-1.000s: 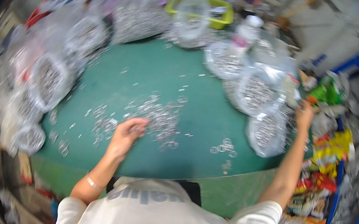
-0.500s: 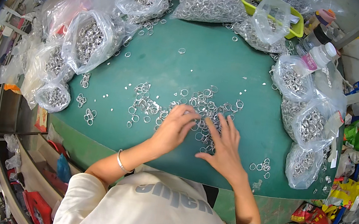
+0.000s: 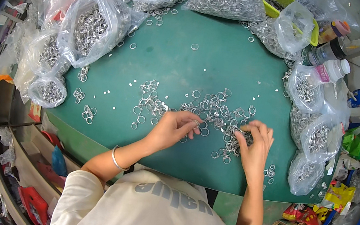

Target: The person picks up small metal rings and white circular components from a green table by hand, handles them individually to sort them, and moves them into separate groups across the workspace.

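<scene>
Over a green worktop (image 3: 214, 66), the left hand (image 3: 172, 130) appears to pinch one silvery ring (image 3: 196, 124) beside a loose pile of rings (image 3: 217, 111); the right hand's (image 3: 255, 152) fingers curl over its edge, grip unclear. Light fingertip contact should best part overlapping pieces.

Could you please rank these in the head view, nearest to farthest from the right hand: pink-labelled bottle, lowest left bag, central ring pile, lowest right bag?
From the right hand:
1. Central ring pile, at its fingertips.
2. Lowest right bag, table's right side.
3. Pink-labelled bottle, upper right.
4. Lowest left bag, far left.
</scene>
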{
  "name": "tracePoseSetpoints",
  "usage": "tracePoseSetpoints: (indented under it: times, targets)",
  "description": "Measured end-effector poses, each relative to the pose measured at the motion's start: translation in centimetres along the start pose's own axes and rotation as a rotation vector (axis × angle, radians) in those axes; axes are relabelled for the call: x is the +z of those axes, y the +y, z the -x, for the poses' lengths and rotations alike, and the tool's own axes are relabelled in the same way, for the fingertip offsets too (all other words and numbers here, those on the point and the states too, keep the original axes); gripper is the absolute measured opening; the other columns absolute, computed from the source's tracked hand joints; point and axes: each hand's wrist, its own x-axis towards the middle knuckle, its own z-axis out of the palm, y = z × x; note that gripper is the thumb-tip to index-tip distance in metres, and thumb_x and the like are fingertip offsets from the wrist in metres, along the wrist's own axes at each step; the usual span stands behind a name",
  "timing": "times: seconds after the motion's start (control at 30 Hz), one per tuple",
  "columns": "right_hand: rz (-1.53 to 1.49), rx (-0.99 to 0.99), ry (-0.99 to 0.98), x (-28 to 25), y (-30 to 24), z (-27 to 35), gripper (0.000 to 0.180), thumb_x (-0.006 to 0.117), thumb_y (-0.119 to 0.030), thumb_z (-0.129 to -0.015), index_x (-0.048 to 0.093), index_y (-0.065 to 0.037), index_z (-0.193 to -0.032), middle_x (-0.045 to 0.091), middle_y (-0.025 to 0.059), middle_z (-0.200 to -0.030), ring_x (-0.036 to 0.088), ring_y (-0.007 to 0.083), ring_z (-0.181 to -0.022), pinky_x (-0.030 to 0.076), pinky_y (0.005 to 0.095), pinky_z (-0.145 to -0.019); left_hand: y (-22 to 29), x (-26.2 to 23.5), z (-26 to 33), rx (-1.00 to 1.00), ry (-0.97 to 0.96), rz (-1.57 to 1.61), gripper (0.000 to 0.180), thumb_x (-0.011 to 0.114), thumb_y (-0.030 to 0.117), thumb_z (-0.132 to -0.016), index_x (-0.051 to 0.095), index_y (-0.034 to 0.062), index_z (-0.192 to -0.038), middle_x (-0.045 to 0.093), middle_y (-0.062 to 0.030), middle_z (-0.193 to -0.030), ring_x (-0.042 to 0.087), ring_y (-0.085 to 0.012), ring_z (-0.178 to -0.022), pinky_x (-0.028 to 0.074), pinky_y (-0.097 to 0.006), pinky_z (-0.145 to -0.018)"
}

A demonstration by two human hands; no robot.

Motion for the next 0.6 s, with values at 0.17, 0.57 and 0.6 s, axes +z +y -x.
tracePoseSetpoints:
  times: [0.17,0.57,0.6]
  targets:
    - [0.050,-0.107,0.062,4.7,-0.9,-3.6,0.020,0.076,-0.012,-0.072,0.066,-0.005,-0.088,0.055,0.0060,-0.099,0.049,0.0256,-0.097,0.033,0.0395,-0.086,-0.3,0.4,-0.5,0.085,-0.107,0.238,0.025,0.047,-0.001,-0.094,0.060,-0.0034,-0.114,0.067,-0.0105,-0.101,0.061,-0.0112,-0.082,0.049,-0.024,-0.068]
    - [-0.584,0.000,0.011,2.1,-5.4,0.0,0.019,0.075,0.004,-0.068,0.065,-0.001,-0.083,0.063,0.0081,-0.075,0.054,0.0202,-0.066,0.045,0.0302,-0.062,0.7,1.5,0.9,0.001,-0.110,0.467,0.024,0.062,0.006,-0.090,0.061,0.0001,-0.113,0.063,-0.0007,-0.097,0.056,-0.0061,-0.088,0.047,-0.023,-0.079]
    - [-0.577,-0.041,0.029,2.0,-5.8,0.1,0.019,0.075,0.004,-0.068,0.065,0.000,-0.083,0.063,0.0084,-0.075,0.054,0.0205,-0.067,0.045,0.0305,-0.063,0.9,1.5,0.9,0.024,-0.109,0.454,0.022,0.063,0.007,-0.090,0.062,-0.0002,-0.111,0.063,0.0006,-0.094,0.055,-0.0053,-0.087,0.047,-0.022,-0.078]
